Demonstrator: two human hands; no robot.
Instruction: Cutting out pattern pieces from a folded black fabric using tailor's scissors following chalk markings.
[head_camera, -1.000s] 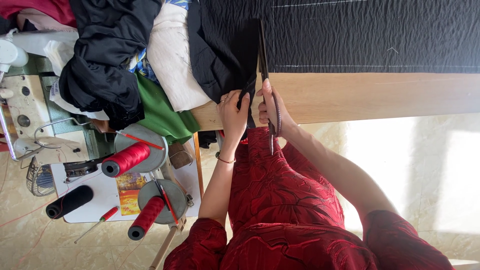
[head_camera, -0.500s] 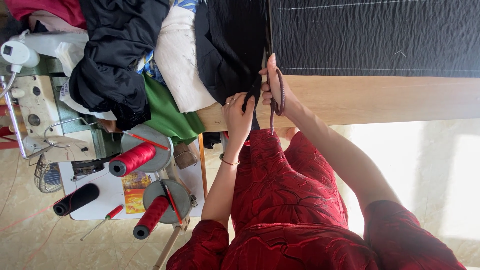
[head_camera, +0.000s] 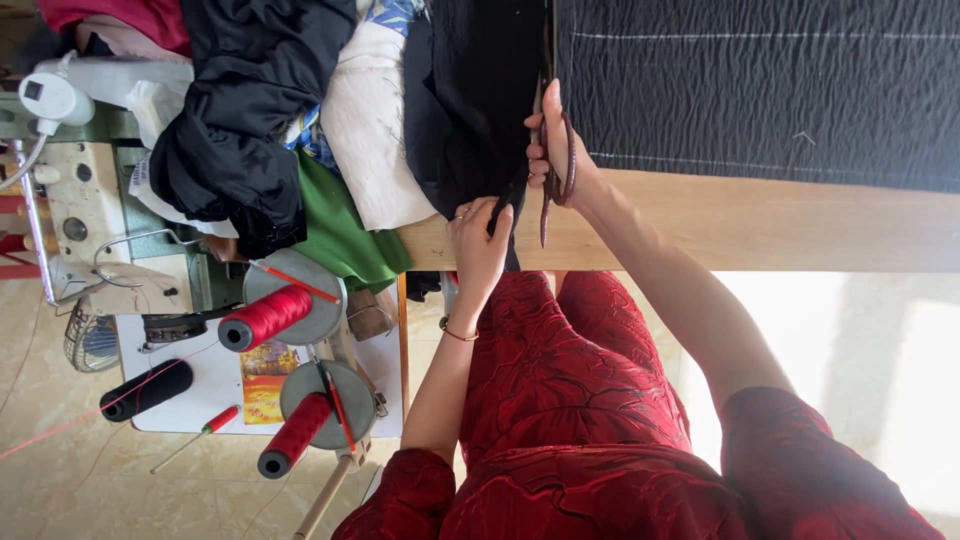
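Note:
My right hand (head_camera: 556, 150) grips large scissors with dark red handles (head_camera: 560, 180). Their blades point away from me into the black fabric (head_camera: 760, 90), which lies spread on the wooden table (head_camera: 760, 225) and carries white chalk lines. My left hand (head_camera: 480, 240), with a ring and a thin bracelet, pinches the cut piece of black fabric (head_camera: 475, 110) just left of the scissors, at the table's near edge. The blade tips are hidden in the cloth.
Piled clothes in black, white and green (head_camera: 300, 130) lie at the table's left end. A sewing machine (head_camera: 90, 200) stands further left. In front of it are red thread cones (head_camera: 265, 318) and a black cone (head_camera: 145, 390) on a white stand. My lap is in red cloth.
My right hand has pushed the scissors further away from me along the cut. The left hand has followed, still holding the cut edge.

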